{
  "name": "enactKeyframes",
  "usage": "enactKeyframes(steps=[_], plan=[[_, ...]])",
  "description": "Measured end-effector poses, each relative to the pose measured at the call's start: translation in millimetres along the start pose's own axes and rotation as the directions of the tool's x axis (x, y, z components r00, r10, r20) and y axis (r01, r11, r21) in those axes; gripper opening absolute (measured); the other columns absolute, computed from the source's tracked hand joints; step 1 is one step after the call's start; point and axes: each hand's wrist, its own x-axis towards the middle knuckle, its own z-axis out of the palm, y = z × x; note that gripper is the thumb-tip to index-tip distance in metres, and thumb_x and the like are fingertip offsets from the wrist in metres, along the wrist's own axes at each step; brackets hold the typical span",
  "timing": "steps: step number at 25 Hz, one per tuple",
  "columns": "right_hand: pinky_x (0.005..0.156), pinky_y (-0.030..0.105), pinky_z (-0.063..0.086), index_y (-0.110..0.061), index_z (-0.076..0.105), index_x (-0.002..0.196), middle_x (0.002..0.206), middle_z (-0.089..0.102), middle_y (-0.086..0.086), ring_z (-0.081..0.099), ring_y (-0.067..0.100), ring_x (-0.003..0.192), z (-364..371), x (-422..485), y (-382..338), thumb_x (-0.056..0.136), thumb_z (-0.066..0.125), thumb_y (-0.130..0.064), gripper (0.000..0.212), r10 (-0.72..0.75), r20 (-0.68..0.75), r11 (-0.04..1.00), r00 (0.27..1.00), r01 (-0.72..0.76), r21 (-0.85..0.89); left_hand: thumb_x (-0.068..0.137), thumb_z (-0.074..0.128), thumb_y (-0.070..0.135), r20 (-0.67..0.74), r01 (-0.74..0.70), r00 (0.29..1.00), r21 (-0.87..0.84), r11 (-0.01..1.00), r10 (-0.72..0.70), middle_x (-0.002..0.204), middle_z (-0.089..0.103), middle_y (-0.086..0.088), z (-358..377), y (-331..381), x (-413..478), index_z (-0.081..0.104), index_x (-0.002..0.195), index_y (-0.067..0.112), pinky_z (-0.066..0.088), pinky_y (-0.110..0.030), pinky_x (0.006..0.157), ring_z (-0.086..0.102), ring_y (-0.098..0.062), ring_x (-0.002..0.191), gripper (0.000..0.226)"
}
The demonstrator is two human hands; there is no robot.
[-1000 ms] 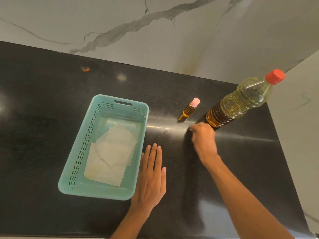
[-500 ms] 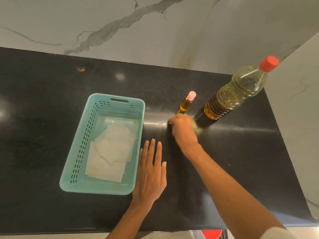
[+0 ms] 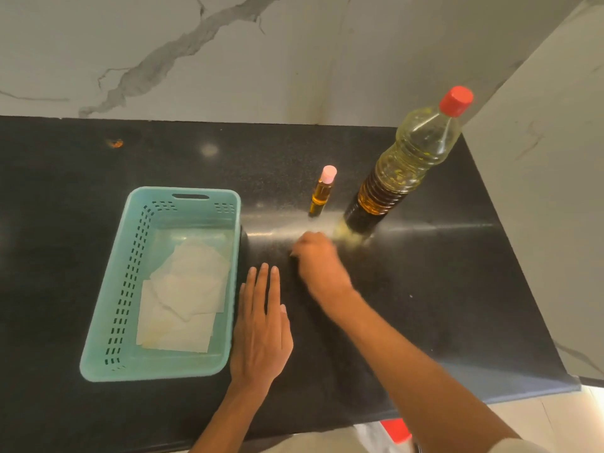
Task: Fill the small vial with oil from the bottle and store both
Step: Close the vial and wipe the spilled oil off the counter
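A small vial (image 3: 322, 192) of amber oil with a pink cap stands upright on the black counter (image 3: 441, 289). Right of it stands a tall oil bottle (image 3: 405, 165) with a red cap on. My right hand (image 3: 318, 263) is on the counter just in front of both, fingers curled, blurred by motion. A pale yellowish tissue wad (image 3: 346, 233) shows at its far side, near the bottle's base. My left hand (image 3: 261, 328) lies flat on the counter, fingers straight, right beside the teal basket (image 3: 98, 322).
Several white tissue sheets (image 3: 186, 295) lie in the basket. A marble wall runs behind the counter, and another closes it off on the right. The counter's front edge is near my body. A small orange spot (image 3: 116, 143) marks the far left.
My right hand has swept left along the counter from the bottle's base and come slightly nearer me. My left hand, the vial and the bottle have stayed put.
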Motion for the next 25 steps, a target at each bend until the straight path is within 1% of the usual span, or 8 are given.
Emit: enactKeyframes(steps=[2, 4, 7, 9, 11, 16, 19, 25], plan=[[0.079, 0.038, 0.055, -0.003, 0.075, 0.092, 0.098, 0.068, 0.013, 0.061, 0.031, 0.091, 11, -39, -9, 0.072, 0.070, 0.010, 0.025, -0.124, 0.040, 0.991, 0.991, 0.122, 0.047, 0.101, 0.030, 0.019, -0.001, -0.004, 1.000, 0.005, 1.000, 0.004, 0.160, 0.033, -0.018, 0, 0, 1, 0.030, 0.154, 0.001, 0.029, -0.052, 0.121, 0.025, -0.034, 0.152, 0.056], [0.072, 0.030, 0.056, -0.009, 0.077, 0.084, 0.091, 0.071, 0.008, 0.065, 0.029, 0.082, 7, -66, 34, 0.062, 0.075, 0.009, 0.028, -0.109, -0.076, 0.987, 0.991, 0.117, 0.109, 0.102, 0.029, 0.021, -0.009, -0.014, 1.000, 0.005, 1.000, 0.014, 0.159, 0.036, -0.019, 0, 0, 1, 0.032, 0.153, 0.001, 0.029, -0.052, 0.121, 0.027, -0.035, 0.151, 0.055], [0.072, 0.033, 0.056, -0.011, 0.079, 0.077, 0.084, 0.073, 0.012, 0.070, 0.033, 0.076, -25, -70, 132, 0.061, 0.071, 0.010, 0.027, 0.193, -0.177, 0.980, 0.965, -0.180, 0.086, 0.102, 0.031, 0.024, -0.032, -0.020, 0.999, -0.019, 1.000, 0.019, 0.158, 0.038, -0.019, 1, -1, 0, 0.035, 0.152, 0.002, 0.029, -0.052, 0.121, 0.028, -0.035, 0.150, 0.055], [0.071, 0.036, 0.056, -0.006, 0.079, 0.080, 0.083, 0.072, 0.019, 0.069, 0.038, 0.078, -52, -55, 196, 0.072, 0.062, 0.010, 0.024, 0.461, -0.163, 0.884, 0.872, -0.467, 0.001, 0.102, 0.033, 0.026, -0.044, -0.017, 0.999, -0.029, 0.999, 0.016, 0.157, 0.038, -0.019, 1, -1, 0, 0.037, 0.151, 0.002, 0.027, -0.052, 0.122, 0.028, -0.035, 0.151, 0.055], [0.068, 0.035, 0.053, -0.002, 0.077, 0.081, 0.081, 0.069, 0.021, 0.067, 0.040, 0.078, -65, -34, 219, 0.074, 0.055, 0.010, 0.025, 0.573, -0.198, 0.814, 0.796, -0.580, 0.025, 0.101, 0.036, 0.028, -0.051, -0.020, 0.999, -0.022, 1.000, 0.019, 0.157, 0.039, -0.018, 1, -2, 0, 0.039, 0.150, 0.002, 0.026, -0.052, 0.123, 0.027, -0.035, 0.151, 0.056], [0.072, 0.038, 0.053, -0.003, 0.072, 0.088, 0.094, 0.065, 0.015, 0.061, 0.033, 0.085, -29, -45, 123, 0.078, 0.061, 0.005, 0.016, 0.323, -0.077, 0.925, 0.943, -0.297, 0.237, 0.099, 0.039, 0.031, -0.051, -0.027, 0.998, -0.009, 1.000, 0.026, 0.156, 0.040, -0.017, 0, -1, 1, 0.040, 0.150, 0.004, 0.022, -0.048, 0.125, 0.027, -0.032, 0.151, 0.058], [0.075, 0.031, 0.053, -0.005, 0.073, 0.091, 0.095, 0.066, 0.009, 0.062, 0.028, 0.088, -22, -98, 142, 0.075, 0.067, 0.009, 0.022, 0.097, -0.111, 0.972, 0.989, -0.070, 0.225, 0.098, 0.040, 0.032, -0.061, -0.024, 0.998, -0.030, 0.999, 0.023, 0.155, 0.041, -0.017, -2, 0, 2, 0.041, 0.149, 0.003, 0.018, -0.044, 0.126, 0.028, -0.031, 0.151, 0.059], [0.076, 0.038, 0.052, 0.002, 0.075, 0.088, 0.091, 0.064, 0.021, 0.063, 0.038, 0.085, -65, -35, 252, 0.080, 0.057, 0.011, 0.022, 0.425, -0.218, 0.905, 0.879, -0.417, 0.083, 0.096, 0.041, 0.038, -0.060, -0.012, 0.998, -0.030, 0.999, 0.010, 0.156, 0.041, -0.015, -4, 2, 1, 0.041, 0.150, 0.005, 0.022, -0.048, 0.125, 0.028, -0.030, 0.151, 0.063]])
